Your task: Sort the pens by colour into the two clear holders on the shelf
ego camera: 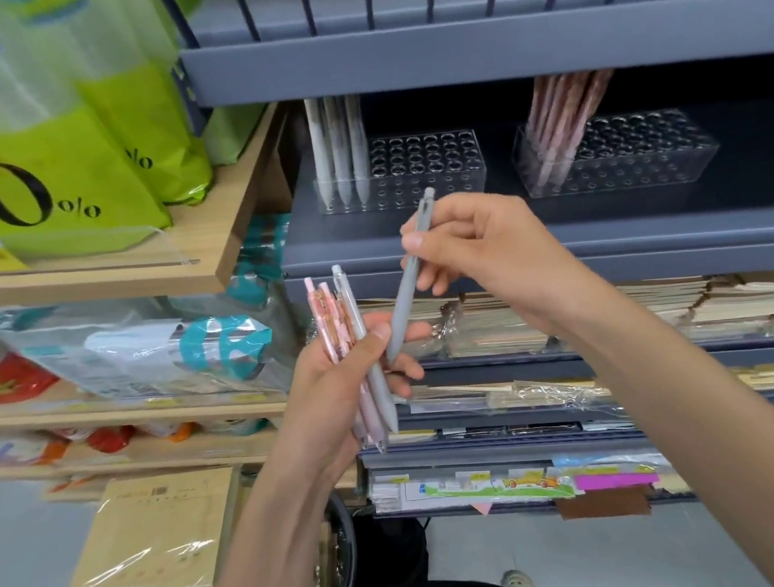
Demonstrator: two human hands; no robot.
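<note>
The right hand (482,252) pinches one grey pen (408,285), apart from the bunch of pens (349,341) gripped in the left hand (334,397). It probably suits the far left holder (428,166), which has pale pens; the right holder (626,156) has pink.

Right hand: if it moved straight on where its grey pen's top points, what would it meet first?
Probably the left clear holder, at its empty holes, though depth is unclear.

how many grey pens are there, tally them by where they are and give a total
left holder: 3 grey pens
right hand: 1 lone grey pen
left hand: 1 bundled grey pen, with pink pens
total: 5
</note>
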